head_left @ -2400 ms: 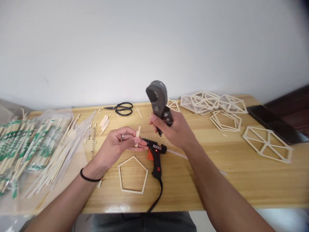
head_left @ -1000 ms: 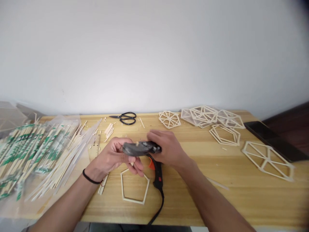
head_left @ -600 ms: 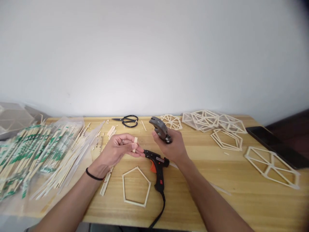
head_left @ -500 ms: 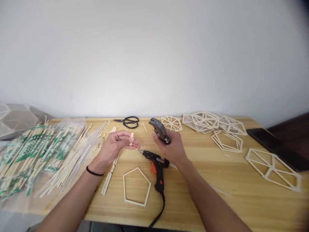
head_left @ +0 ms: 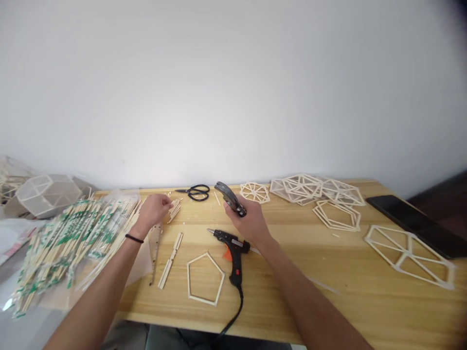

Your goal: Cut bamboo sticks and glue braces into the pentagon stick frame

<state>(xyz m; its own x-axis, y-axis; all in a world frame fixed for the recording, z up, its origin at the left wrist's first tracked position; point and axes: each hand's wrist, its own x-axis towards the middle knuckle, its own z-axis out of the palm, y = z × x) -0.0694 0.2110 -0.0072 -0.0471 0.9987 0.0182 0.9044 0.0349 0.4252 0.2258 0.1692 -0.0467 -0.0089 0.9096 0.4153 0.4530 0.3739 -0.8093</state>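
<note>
Cutter sits gripped in your right hand, raised over the surface behind the glue gun | left hand reaches to short sticks, its fingers hidden, hold unclear | both arms extended forward.

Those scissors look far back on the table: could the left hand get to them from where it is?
Probably yes. The left hand rests at the short cut sticks, and the scissors lie just beyond on open table, nothing between.
</note>
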